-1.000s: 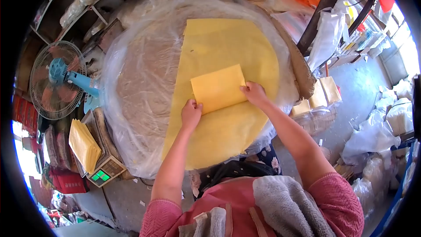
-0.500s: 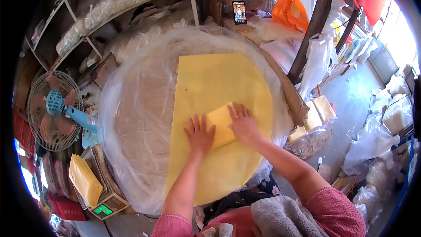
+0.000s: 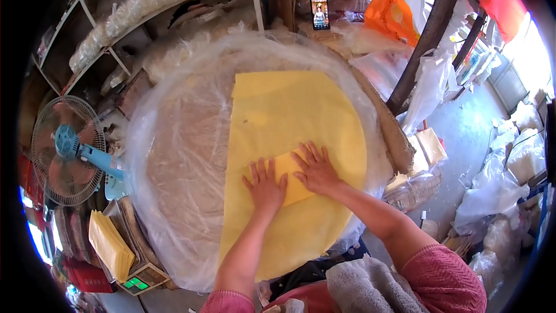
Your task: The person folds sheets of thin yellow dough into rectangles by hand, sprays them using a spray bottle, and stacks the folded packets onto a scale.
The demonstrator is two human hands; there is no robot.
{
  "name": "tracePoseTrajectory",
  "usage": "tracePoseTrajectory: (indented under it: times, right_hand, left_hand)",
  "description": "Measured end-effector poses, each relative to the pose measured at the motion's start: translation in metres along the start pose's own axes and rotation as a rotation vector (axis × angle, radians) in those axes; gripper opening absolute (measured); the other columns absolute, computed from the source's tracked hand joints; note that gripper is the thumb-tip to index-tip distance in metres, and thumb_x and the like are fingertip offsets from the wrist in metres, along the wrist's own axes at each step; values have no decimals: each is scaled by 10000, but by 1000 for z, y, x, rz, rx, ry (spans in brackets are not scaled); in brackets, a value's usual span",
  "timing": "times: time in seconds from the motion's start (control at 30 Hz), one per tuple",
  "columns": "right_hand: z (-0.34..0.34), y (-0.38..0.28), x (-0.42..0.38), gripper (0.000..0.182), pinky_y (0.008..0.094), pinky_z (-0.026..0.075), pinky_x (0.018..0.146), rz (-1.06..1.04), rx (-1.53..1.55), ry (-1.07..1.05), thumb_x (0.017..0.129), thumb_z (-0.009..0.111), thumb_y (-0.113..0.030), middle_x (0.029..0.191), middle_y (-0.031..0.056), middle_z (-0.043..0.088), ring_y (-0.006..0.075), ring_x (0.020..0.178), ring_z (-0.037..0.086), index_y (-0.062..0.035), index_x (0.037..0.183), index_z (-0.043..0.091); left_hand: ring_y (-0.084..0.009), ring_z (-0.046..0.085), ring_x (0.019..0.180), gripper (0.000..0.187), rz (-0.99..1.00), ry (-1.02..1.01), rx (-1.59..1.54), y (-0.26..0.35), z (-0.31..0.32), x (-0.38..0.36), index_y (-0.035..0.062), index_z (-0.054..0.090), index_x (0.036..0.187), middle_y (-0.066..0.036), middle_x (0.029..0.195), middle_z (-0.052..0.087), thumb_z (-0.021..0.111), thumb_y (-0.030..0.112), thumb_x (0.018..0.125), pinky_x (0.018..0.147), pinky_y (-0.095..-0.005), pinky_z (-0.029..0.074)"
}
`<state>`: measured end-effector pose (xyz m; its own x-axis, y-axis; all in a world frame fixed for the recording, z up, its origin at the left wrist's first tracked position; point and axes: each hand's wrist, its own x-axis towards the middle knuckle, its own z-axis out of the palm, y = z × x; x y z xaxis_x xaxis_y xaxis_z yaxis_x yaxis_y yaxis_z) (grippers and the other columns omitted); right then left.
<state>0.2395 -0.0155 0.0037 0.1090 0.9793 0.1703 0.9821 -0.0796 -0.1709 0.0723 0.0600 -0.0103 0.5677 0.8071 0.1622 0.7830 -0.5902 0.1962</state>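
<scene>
A large yellow sheet (image 3: 289,104) with a straight left edge and a curved right edge lies on the round, plastic-covered table (image 3: 179,139). On its lower middle rests a small folded yellow piece (image 3: 294,184). My left hand (image 3: 267,190) presses flat on the left end of this piece, fingers spread. Across from it, my right hand (image 3: 317,173) lies flat on the right end, fingers apart. Neither hand grips anything.
A blue fan (image 3: 68,142) stands at the left. Below it, folded yellow sheets (image 3: 110,246) lie on a scale with a green display (image 3: 136,283). A phone (image 3: 319,13) and an orange bag (image 3: 391,11) are behind the table. Wrapped yellow stacks (image 3: 427,148) sit at the right.
Both hands have shifted slightly down and to the right over the folded piece. My right hand's fingers are spread wider and cover more of it. The whole view has shifted a little.
</scene>
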Motion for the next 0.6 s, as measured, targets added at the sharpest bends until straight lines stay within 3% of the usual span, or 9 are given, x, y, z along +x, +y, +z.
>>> tracePoseTrajectory:
  times: [0.13, 0.2, 0.27, 0.3, 0.37, 0.47, 0.53, 0.57, 0.6]
  right_hand:
    - [10, 13, 1, 588, 560, 180, 1062, 79, 127, 12, 885, 494, -378, 1448, 180, 258, 359, 1356, 190, -99, 1381, 342]
    - [19, 21, -6, 600, 521, 211, 1063, 141, 258, 143, 872, 528, -323, 1427, 224, 271, 380, 1328, 239, -83, 1383, 325]
    - [17, 33, -15, 530, 464, 252, 1063, 180, 298, 227, 868, 552, -284, 1402, 250, 307, 396, 1296, 292, -58, 1325, 408]
    - [11, 43, -24, 517, 442, 254, 1070, 163, 312, 256, 877, 551, -275, 1411, 249, 297, 388, 1305, 288, -47, 1321, 414]
    - [-1, 58, -34, 490, 400, 258, 1084, 122, 387, 278, 897, 548, -256, 1429, 247, 277, 373, 1322, 280, -26, 1312, 426]
    - [-48, 41, -51, 494, 346, 401, 975, 202, 575, 182, 903, 561, -203, 1430, 196, 317, 272, 1192, 473, -42, 1341, 401]
    - [-72, 32, -68, 461, 332, 423, 946, 307, 531, 68, 896, 568, -166, 1413, 193, 349, 255, 1163, 499, -40, 1318, 432]
    - [-64, 45, -77, 457, 318, 441, 895, 285, 468, 94, 891, 574, -158, 1376, 184, 395, 230, 1084, 526, -38, 1311, 442]
    - [-56, 59, -85, 452, 304, 458, 844, 260, 404, 127, 886, 580, -151, 1339, 175, 441, 205, 1004, 552, -36, 1304, 451]
  left_hand:
    - [-345, 275, 1316, 636, 55, -90, -1, -3, -20, 15, 119, 360, 1371, -156, 1391, 365, 526, 462, 861, 1037, -638, 99]
    - [-354, 474, 1156, 628, 62, -21, 27, -12, -26, 31, 83, 509, 1242, -174, 1212, 537, 681, 428, 746, 1012, -574, 267]
    - [-331, 603, 952, 521, 4, -377, -145, -21, -49, 50, 57, 629, 1027, -188, 1002, 632, 751, 394, 648, 864, -456, 458]
    - [-309, 639, 835, 354, -57, -353, -180, -27, -50, 50, 44, 661, 850, -174, 868, 657, 736, 306, 625, 711, -401, 517]
    - [-328, 612, 906, 445, -85, -394, -290, -45, -67, 44, 52, 640, 1003, -176, 964, 643, 732, 292, 640, 766, -415, 490]
    - [-334, 611, 894, 427, -108, -56, -536, -85, -136, -11, 47, 624, 1030, -167, 960, 644, 715, 242, 662, 783, -399, 482]
    - [-319, 618, 888, 426, -194, 145, -708, -124, -182, -59, 44, 610, 1059, -158, 953, 647, 706, 228, 687, 797, -390, 479]
    - [-246, 629, 874, 429, -318, 293, -949, -138, -205, -87, 41, 593, 1098, -120, 944, 655, 710, 182, 709, 786, -353, 488]
    - [-176, 619, 882, 468, -376, 228, -1138, -184, -208, -100, 37, 550, 1167, -78, 979, 644, 700, 91, 727, 789, -308, 493]
